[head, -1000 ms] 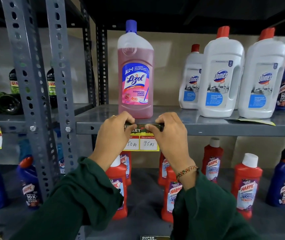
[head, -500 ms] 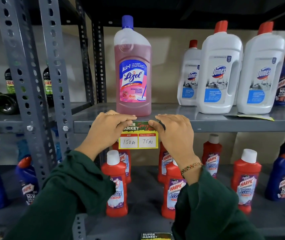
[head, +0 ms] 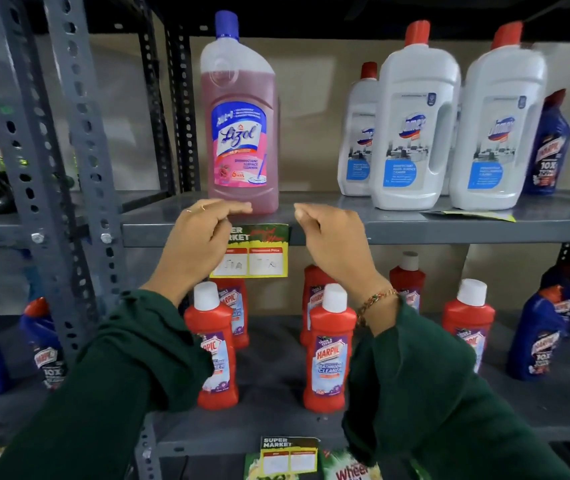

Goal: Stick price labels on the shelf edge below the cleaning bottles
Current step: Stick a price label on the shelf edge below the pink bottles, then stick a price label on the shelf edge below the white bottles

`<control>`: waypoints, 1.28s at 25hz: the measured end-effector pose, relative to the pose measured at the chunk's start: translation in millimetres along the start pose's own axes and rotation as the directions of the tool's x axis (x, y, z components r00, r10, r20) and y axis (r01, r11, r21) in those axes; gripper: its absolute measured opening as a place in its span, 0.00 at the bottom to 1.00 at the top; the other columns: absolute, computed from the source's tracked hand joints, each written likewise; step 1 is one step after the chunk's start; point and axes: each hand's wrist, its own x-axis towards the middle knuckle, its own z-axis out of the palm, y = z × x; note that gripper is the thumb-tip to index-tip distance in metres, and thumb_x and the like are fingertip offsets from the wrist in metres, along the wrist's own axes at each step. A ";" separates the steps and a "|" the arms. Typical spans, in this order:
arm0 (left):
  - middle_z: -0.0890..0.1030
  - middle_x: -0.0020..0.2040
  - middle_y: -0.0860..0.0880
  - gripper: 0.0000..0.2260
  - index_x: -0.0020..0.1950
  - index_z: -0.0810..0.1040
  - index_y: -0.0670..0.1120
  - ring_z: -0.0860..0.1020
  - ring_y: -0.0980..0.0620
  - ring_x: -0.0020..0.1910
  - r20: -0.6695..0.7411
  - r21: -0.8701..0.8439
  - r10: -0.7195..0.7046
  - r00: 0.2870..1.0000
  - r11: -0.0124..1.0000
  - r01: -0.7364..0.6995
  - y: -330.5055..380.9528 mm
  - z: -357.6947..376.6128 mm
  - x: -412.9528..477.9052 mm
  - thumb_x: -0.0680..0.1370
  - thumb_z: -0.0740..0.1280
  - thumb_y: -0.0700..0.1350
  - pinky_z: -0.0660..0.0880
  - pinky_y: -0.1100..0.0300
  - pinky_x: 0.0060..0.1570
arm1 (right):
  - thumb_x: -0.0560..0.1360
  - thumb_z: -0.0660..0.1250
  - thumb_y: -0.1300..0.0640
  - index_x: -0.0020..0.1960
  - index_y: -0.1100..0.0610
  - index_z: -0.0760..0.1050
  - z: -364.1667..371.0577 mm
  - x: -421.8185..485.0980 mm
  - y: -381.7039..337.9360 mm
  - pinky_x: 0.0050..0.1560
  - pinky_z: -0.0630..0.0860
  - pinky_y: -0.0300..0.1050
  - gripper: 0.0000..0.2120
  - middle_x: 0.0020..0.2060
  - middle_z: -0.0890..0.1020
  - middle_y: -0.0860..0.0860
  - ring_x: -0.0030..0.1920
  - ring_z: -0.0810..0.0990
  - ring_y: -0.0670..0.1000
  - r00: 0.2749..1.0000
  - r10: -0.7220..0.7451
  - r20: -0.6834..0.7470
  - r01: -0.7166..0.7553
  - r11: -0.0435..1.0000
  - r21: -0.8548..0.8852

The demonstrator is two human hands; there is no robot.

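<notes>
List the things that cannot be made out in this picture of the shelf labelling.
- Handwritten prices on the price label: head view, motion blur; the left hand covers its left part.
- Loose label by the white bottles: lies flat, face unreadable.
- Bottom label: boxes too blurred to read.
- Right hand: whether its fingertips touch the shelf edge is unclear.

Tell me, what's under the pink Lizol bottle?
The grey shelf, with a yellow price label on its edge. The left hand covers the label's left part.
</notes>
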 end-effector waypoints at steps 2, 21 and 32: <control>0.81 0.56 0.45 0.18 0.56 0.78 0.45 0.74 0.48 0.57 -0.057 0.123 0.139 0.989 0.984 -0.131 25.5 23.6 5.0 0.73 0.54 0.37 0.68 0.50 0.62 | 0.76 0.60 0.61 0.51 0.65 0.77 -18.3 7.2 7.0 0.52 0.76 0.56 0.10 0.46 0.84 0.64 0.47 0.80 0.63 0.998 0.059 -0.003 -0.059 0.991 0.117; 0.82 0.42 0.45 0.15 0.46 0.75 0.44 0.78 0.43 0.44 -0.011 0.453 0.120 0.993 0.885 -0.102 172.5 200.8 29.7 0.78 0.50 0.47 0.64 0.54 0.49 | 0.70 0.57 0.66 0.52 0.61 0.66 -141.5 -0.3 175.0 0.55 0.63 0.58 0.11 0.50 0.75 0.60 0.54 0.65 0.62 0.958 0.244 0.151 -0.205 0.950 -0.236; 0.83 0.52 0.43 0.06 0.50 0.79 0.42 0.73 0.42 0.59 0.035 0.203 0.074 0.997 0.976 -0.079 217.9 186.6 33.9 0.77 0.63 0.41 0.70 0.48 0.58 | 0.72 0.68 0.62 0.52 0.59 0.79 -187.3 -42.6 180.7 0.62 0.72 0.47 0.10 0.58 0.80 0.57 0.57 0.77 0.53 0.992 0.036 0.124 -0.053 0.990 0.130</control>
